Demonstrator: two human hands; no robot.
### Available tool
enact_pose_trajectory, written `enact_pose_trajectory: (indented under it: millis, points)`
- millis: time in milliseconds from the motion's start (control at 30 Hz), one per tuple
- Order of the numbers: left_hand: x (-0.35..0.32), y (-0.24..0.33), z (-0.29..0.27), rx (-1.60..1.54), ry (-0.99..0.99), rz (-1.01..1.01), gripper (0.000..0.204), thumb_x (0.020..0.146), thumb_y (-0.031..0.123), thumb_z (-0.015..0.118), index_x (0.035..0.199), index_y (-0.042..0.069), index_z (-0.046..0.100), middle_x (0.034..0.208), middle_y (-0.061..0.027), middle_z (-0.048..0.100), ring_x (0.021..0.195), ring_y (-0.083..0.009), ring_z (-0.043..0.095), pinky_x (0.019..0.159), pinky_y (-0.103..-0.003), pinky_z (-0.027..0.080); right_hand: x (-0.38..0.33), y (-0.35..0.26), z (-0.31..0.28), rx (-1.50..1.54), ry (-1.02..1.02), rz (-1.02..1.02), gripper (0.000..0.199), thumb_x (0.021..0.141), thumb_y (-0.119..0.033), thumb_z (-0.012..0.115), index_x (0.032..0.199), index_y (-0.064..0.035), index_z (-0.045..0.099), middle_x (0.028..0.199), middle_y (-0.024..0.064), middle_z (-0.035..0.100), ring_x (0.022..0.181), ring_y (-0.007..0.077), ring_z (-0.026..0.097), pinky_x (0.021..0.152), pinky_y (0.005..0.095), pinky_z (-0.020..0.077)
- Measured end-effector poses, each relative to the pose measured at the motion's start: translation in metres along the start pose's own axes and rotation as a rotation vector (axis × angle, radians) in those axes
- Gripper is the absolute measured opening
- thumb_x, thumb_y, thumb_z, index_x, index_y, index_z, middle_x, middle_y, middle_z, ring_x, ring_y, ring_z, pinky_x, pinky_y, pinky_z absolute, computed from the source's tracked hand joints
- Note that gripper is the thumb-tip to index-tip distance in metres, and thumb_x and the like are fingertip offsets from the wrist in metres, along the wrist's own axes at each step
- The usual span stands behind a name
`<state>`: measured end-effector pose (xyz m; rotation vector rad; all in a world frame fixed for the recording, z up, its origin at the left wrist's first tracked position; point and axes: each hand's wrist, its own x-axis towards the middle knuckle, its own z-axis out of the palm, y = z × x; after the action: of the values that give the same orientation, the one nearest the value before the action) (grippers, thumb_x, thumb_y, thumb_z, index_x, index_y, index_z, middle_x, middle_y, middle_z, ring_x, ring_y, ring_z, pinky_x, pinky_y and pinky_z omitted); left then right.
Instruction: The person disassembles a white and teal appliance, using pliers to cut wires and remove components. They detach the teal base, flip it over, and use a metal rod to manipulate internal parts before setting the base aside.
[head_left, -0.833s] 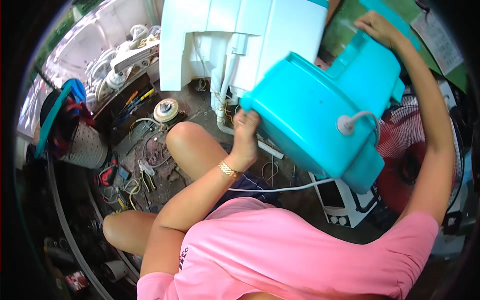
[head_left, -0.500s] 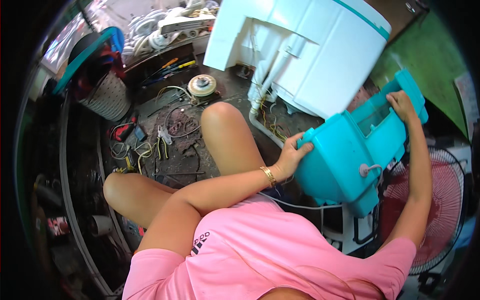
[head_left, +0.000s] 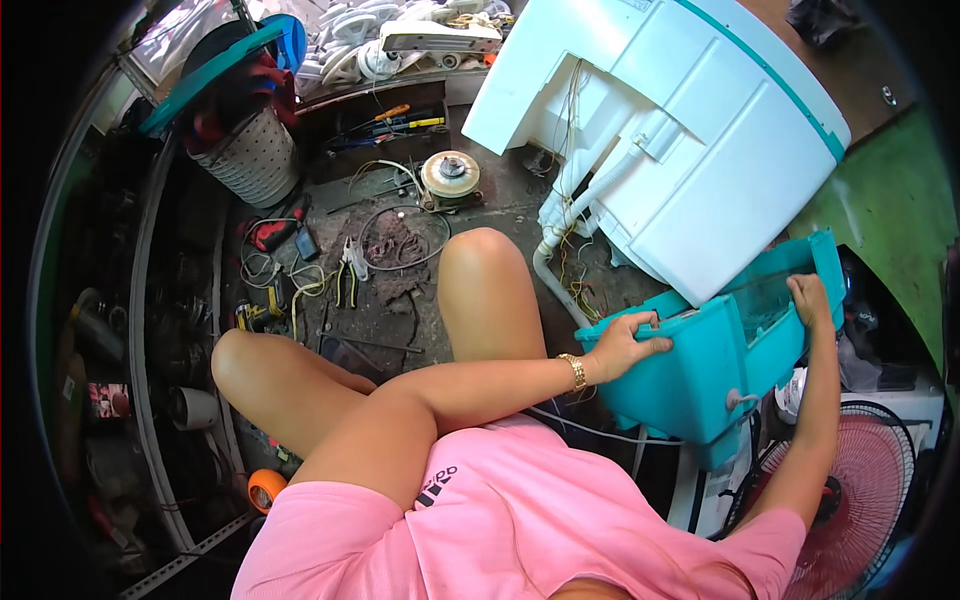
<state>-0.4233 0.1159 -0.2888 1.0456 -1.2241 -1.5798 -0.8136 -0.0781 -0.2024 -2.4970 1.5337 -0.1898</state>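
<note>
A teal plastic housing (head_left: 670,375), hollow along its top and with a knob-like white fitting on its near side, is between my two hands. My left hand (head_left: 625,350) grips its left edge, thumb on the outer face. On the far right rim, my right hand (head_left: 810,299) has its fingers curled over the edge of the opening. Just beyond stands a tipped white washing machine body (head_left: 690,170) with a teal trim strip. The body's lower corner overlaps the housing's upper edge in view; whether they touch I cannot tell. A grey cord (head_left: 600,430) runs beneath the housing.
A round motor (head_left: 450,175) sits on the dark floor, with pliers (head_left: 350,275), a yellow drill (head_left: 262,312) and loose wires nearby. A perforated basket (head_left: 250,165) stands at the far left. A red-bladed fan (head_left: 860,490) is close to my right arm.
The view has shifted, so the floor items appear farther right. Against the white body, the teal housing has come lower and to the left, both hands still on it.
</note>
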Motion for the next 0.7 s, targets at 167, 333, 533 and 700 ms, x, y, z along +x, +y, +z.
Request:
enact_pose_trajectory:
  millis: [167,333,533,700]
  points:
    - [-0.001,-0.025,-0.010,0.324,-0.003,-0.037,0.043,0.080,0.043,0.072,0.094,0.006,0.055,0.083,-0.0099,0.056,0.076,-0.0194,0.053,0.066,-0.034,0.043,-0.012,0.011,0.059,-0.036,-0.042,0.067,0.033,0.088,-0.026,0.054,0.071,0.0020,0.057,0.072,0.0246,0.056,0.070,0.0444,0.055,0.059,0.0477,0.0407]
    - [-0.003,-0.016,-0.015,0.646,-0.025,-0.018,0.058,0.083,0.048,0.068,0.122,0.008,0.051,0.130,-0.0219,0.041,0.125,-0.0361,0.038,0.104,-0.050,0.031,-0.021,0.035,0.125,-0.005,0.133,0.067,0.032,0.091,-0.027,0.054,0.075,-0.0004,0.060,0.072,0.0223,0.058,0.068,0.0437,0.053,0.062,0.0485,0.0416]
    - [0.005,0.129,-0.093,0.511,0.124,0.459,0.047,0.082,0.020,0.067,0.124,0.006,0.053,0.130,-0.0151,0.046,0.121,-0.0312,0.045,0.102,-0.042,0.037,-0.016,0.042,0.131,-0.094,0.040,0.236,0.029,0.094,-0.022,0.054,0.082,0.0038,0.059,0.076,0.0235,0.058,0.068,0.0413,0.051,0.062,0.0421,0.0421]
    - [-0.060,0.099,-0.204,0.857,0.706,0.132,0.025,0.076,0.008,0.059,0.099,0.003,0.050,0.094,-0.0158,0.050,0.089,-0.0352,0.054,0.074,-0.046,0.044,0.033,-0.042,0.101,0.216,0.576,0.170,0.022,0.095,-0.018,0.055,0.086,0.0020,0.058,0.073,0.0090,0.058,0.060,0.0216,0.052,0.056,0.0316,0.0420]
